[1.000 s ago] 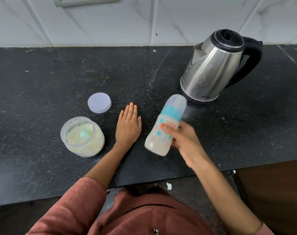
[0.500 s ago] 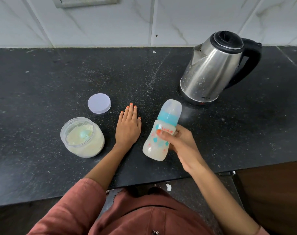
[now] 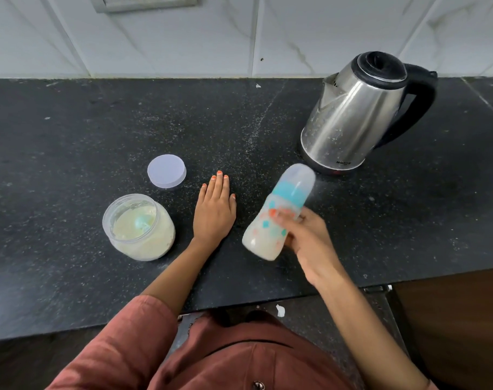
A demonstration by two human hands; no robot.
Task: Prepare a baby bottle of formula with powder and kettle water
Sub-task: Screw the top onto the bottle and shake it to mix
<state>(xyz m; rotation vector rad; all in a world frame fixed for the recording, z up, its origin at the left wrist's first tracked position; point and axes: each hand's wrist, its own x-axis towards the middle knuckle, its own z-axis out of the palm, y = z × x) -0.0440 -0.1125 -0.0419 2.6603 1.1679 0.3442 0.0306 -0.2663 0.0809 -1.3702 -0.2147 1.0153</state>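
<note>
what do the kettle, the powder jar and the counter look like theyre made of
Kettle: brushed stainless steel, going by the soft reflections, with a black lid and handle that look like plastic.
Powder jar: clear plastic most likely, since the pale powder shows through its wall; glass can't be ruled out.
Counter: dark speckled stone, probably polished granite, given its faint sheen.

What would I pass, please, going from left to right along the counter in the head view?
Open powder jar → left hand flat on the counter → baby bottle tilted in the right hand → steel kettle.
</note>
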